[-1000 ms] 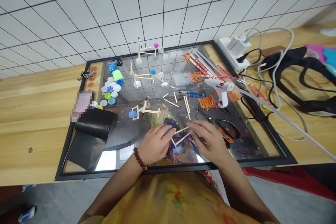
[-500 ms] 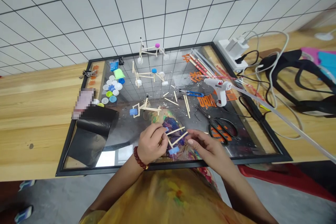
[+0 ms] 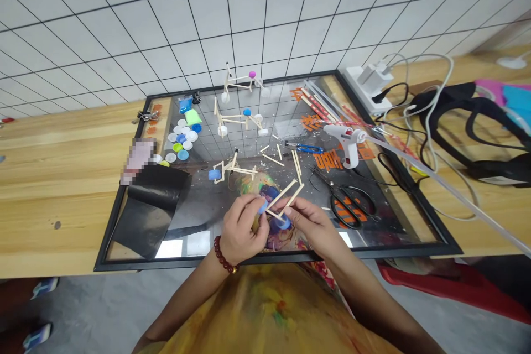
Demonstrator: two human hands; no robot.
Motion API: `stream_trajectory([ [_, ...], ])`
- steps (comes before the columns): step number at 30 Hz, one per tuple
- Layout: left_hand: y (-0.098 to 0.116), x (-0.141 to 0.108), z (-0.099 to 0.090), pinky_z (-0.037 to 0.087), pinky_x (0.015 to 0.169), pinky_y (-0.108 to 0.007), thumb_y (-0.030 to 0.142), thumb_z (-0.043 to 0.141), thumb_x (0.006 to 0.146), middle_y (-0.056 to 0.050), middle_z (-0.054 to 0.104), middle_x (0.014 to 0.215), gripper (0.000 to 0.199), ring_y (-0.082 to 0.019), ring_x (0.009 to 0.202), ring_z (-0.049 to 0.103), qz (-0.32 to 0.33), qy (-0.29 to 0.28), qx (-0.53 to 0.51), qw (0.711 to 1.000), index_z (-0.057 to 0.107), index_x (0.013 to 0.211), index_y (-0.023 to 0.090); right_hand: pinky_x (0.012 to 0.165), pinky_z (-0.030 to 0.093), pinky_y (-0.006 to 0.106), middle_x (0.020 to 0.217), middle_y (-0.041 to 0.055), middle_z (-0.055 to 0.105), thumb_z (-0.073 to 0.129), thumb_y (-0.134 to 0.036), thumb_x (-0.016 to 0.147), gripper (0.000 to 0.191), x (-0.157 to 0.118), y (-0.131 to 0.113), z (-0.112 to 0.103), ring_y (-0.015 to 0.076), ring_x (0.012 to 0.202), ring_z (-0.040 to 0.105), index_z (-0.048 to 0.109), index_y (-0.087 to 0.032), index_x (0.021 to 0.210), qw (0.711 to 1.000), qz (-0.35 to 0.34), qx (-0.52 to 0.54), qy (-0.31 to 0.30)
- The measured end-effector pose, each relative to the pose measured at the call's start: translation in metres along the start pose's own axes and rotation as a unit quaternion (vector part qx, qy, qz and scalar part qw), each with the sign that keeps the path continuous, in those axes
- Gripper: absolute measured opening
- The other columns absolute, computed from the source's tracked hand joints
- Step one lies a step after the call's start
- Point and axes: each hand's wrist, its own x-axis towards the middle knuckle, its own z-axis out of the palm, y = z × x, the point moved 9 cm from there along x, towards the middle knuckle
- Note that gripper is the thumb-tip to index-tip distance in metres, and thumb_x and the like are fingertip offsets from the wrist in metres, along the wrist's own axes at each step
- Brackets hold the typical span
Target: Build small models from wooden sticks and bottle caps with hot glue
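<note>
A small frame of pale wooden sticks point(image 3: 293, 194) with blue bottle caps at its ends is held over the near edge of the glass board. My left hand point(image 3: 244, 228) pinches it near one blue cap point(image 3: 263, 206). The fingers of my right hand point(image 3: 312, 225) close on the frame's other side, just above the second blue cap point(image 3: 282, 223). Beyond my hands lies a similar stick model point(image 3: 236, 169) with a blue cap. Two more stick models, one with a blue bead point(image 3: 247, 112) and one with a magenta bead point(image 3: 252, 74), stand farther back.
To the right lie black scissors point(image 3: 348, 204), blue snips point(image 3: 305, 147), a white glue gun point(image 3: 347, 141), loose sticks point(image 3: 297, 166) and a power strip point(image 3: 367, 88). At left are bottle caps point(image 3: 182, 137) and a black sheet point(image 3: 145, 227). A black frame point(image 3: 269, 261) borders the board.
My right hand has moved left and now grips the stick frame, which has turned and tilted up. My left hand still holds it. The view has shifted slightly.
</note>
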Motion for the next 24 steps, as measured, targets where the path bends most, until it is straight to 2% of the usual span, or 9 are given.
stream_trajectory([
  [4,0.003,-0.011,0.009,0.059,0.092,-0.035,0.012,0.063,0.085,-0.014,0.065,0.113,0.042,-0.022,0.105,0.066,-0.028,-0.045,-0.069,0.996,0.057,0.126,0.016,0.085,0.056,0.035,0.093,0.0044,0.076,0.063,-0.051,0.091,0.032,0.017,-0.005,-0.015,0.0209,0.089,0.07,0.074,-0.023,0.101,0.999,-0.026,-0.032,0.002],
  [7,-0.008,-0.02,0.017,0.059,0.09,-0.034,0.019,0.061,0.091,-0.011,0.065,0.109,0.034,-0.02,0.101,0.067,-0.117,-0.052,-0.136,0.982,0.058,0.125,0.019,0.077,0.055,0.032,0.083,0.0027,0.073,0.059,-0.05,0.094,0.034,0.027,-0.015,-0.016,0.0186,0.079,0.068,0.074,-0.022,0.105,0.994,-0.046,-0.092,-0.04],
  [11,-0.037,-0.028,0.025,0.059,0.083,-0.029,0.029,0.056,0.098,-0.007,0.066,0.101,0.028,-0.015,0.092,0.067,-0.284,-0.027,-0.248,0.926,0.058,0.125,0.02,0.074,0.053,0.029,0.084,0.0026,0.072,0.052,-0.046,0.099,0.035,0.031,-0.032,0.001,0.016,0.076,0.066,0.074,-0.02,0.105,0.97,-0.087,-0.168,-0.15],
  [14,-0.046,-0.027,0.033,0.058,0.073,-0.026,0.037,0.059,0.096,-0.005,0.068,0.09,0.024,-0.014,0.08,0.067,-0.333,-0.046,-0.308,0.89,0.066,0.11,0.019,0.077,0.053,0.03,0.091,0.0045,0.074,0.047,-0.043,0.102,0.035,0.03,-0.042,0.015,0.0171,0.082,0.068,0.073,-0.019,0.103,0.943,-0.136,-0.224,-0.205],
  [16,-0.05,-0.027,0.038,0.058,0.067,-0.025,0.04,0.062,0.095,-0.004,0.068,0.084,0.024,-0.012,0.07,0.065,-0.355,-0.053,-0.339,0.869,0.068,0.101,0.017,0.084,0.054,0.033,0.101,0.0075,0.076,0.046,-0.042,0.102,0.034,0.03,-0.046,0.019,0.0196,0.092,0.07,0.071,-0.02,0.11,0.929,-0.169,-0.264,-0.199],
  [18,-0.053,-0.026,0.038,0.057,0.065,-0.024,0.04,0.064,0.093,-0.003,0.068,0.083,0.024,-0.011,0.067,0.064,-0.366,-0.041,-0.345,0.863,0.067,0.095,0.017,0.093,0.053,0.04,0.117,0.0119,0.073,0.055,-0.045,0.098,0.039,0.03,-0.047,0.021,0.0242,0.106,0.068,0.064,-0.02,0.126,0.916,-0.193,-0.307,-0.171],
  [21,-0.054,-0.023,0.038,0.057,0.068,-0.024,0.038,0.065,0.093,-0.004,0.069,0.086,0.021,-0.012,0.071,0.065,-0.357,-0.032,-0.323,0.876,0.067,0.091,0.017,0.1,0.049,0.048,0.127,0.0156,0.068,0.074,-0.047,0.084,0.07,0.029,-0.045,0.024,0.0306,0.118,0.063,0.05,-0.02,0.143,0.899,-0.215,-0.361,-0.125],
  [22,-0.053,-0.021,0.038,0.057,0.069,-0.024,0.037,0.064,0.093,-0.004,0.069,0.087,0.02,-0.012,0.074,0.066,-0.348,-0.032,-0.312,0.883,0.068,0.091,0.017,0.1,0.049,0.049,0.126,0.0154,0.068,0.075,-0.043,0.082,0.071,0.028,-0.044,0.026,0.0312,0.118,0.062,0.048,-0.02,0.144,0.894,-0.221,-0.373,-0.117],
  [24,-0.05,-0.017,0.036,0.057,0.073,-0.025,0.034,0.064,0.094,-0.005,0.071,0.09,0.018,-0.013,0.079,0.068,-0.319,-0.04,-0.29,0.901,0.069,0.092,0.017,0.099,0.048,0.05,0.121,0.0143,0.069,0.069,-0.032,0.085,0.057,0.027,-0.042,0.03,0.0303,0.116,0.062,0.053,-0.021,0.139,0.885,-0.237,-0.386,-0.109],
])
